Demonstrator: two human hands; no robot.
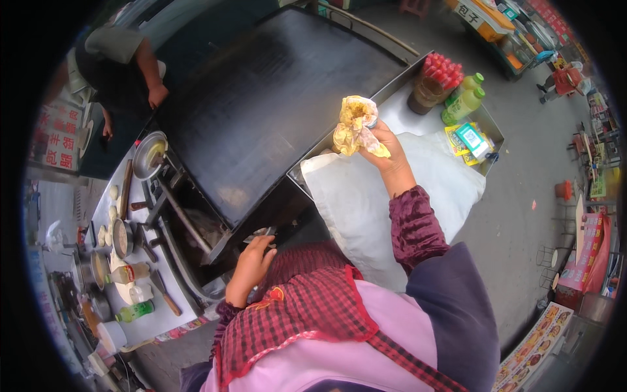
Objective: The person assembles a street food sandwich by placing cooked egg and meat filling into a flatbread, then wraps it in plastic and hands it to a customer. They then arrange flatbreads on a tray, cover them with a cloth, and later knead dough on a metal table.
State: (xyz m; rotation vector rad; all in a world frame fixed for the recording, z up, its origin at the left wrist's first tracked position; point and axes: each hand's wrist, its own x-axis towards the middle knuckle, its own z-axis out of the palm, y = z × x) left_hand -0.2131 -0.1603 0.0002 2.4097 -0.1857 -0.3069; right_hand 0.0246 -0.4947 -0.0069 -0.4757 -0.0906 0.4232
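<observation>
My right hand [388, 147] is closed on a crumpled, yellow-stained cloth [356, 125], held up over the near right edge of the large black griddle [274, 103]. Below that forearm a white cloth sheet [387, 196] lies over part of a metal tray [491, 122]. Close to my apron, by the griddle's near corner, my left hand [251, 267] has its fingers somewhat spread and shows no object in it. A small shiny thing [262, 234] lies just beyond its fingertips; what it is cannot be told.
Green-capped bottles [463, 105], a brown jar [425, 95] and red-topped bottles [443, 71] stand in the tray. At left, a table [169, 289] holds dough pieces [102, 235], a metal bowl [122, 237] and a knife [166, 294]. A metal pan [150, 154] sits by the griddle. Another person [117, 63] stands beyond its left edge.
</observation>
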